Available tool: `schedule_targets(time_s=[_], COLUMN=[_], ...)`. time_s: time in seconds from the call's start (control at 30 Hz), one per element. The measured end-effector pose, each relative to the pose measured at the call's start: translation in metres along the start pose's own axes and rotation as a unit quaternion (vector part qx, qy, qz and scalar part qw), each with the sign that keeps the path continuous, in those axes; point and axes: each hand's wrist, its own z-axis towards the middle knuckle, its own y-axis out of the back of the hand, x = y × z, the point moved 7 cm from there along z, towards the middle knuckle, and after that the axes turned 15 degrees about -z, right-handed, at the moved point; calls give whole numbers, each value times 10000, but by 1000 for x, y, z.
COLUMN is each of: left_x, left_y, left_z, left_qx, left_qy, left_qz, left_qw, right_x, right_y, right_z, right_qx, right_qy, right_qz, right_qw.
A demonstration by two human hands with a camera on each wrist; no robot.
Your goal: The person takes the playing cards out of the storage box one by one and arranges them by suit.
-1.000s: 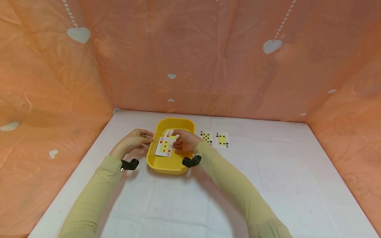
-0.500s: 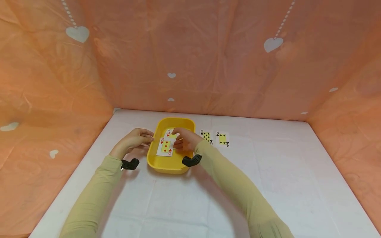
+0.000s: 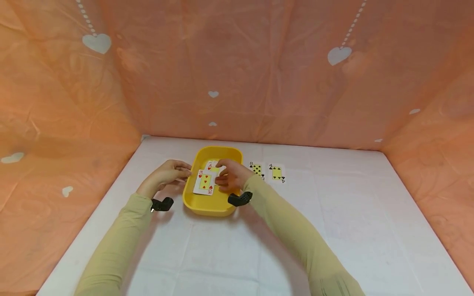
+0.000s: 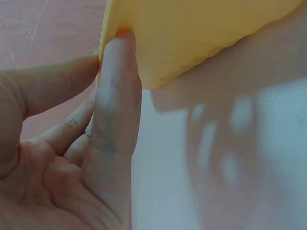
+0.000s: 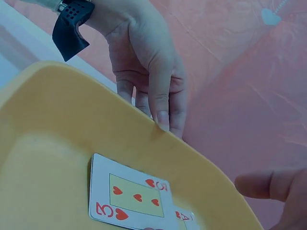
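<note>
My left hand (image 3: 168,174) pinches the left rim of a yellow plastic tray (image 3: 207,209) between thumb and fingers. In the left wrist view its fingers (image 4: 115,91) lie along the tray's outer wall. My right hand (image 3: 235,174) reaches over the tray's right side, with fingers curled at the right edge of the three of hearts (image 3: 204,182). A fingertip overlaps that playing card's lower edge in the right wrist view, while another finger (image 5: 261,186) stands off from it. Behind the three, the ace of hearts (image 3: 210,166) is partly covered.
An eight of spades (image 3: 256,169), partly hidden by the right wrist, and a four of clubs (image 3: 276,173) lie face up right of the tray. The white cloth (image 3: 222,255) runs back to an orange curtain (image 3: 252,82) with white hearts.
The three of hearts has shifted slightly right, then back left, and turned a little at the right fingers. Both hands and the tray have stayed nearly in place.
</note>
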Motion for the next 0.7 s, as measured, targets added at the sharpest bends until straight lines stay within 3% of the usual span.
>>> schedule_targets(time_s=[0.4,0.6,0.7], left_x=[0,-1,-1], left_y=[0,0,1], left_z=[-1,-1,-1], left_qx=[-6,-33,-53], left_qy=[-28,4,22], left_qz=[27,131,130], left_qw=[10000,9999,9999], right_x=[3,3,4], right_y=[-1,-3,-6], right_z=[5,7,9], right_qx=[-294,-199,-63], right_qy=[294,272,350], right_qz=[-308,-456,-800], right_qw=[9987,9984,9962])
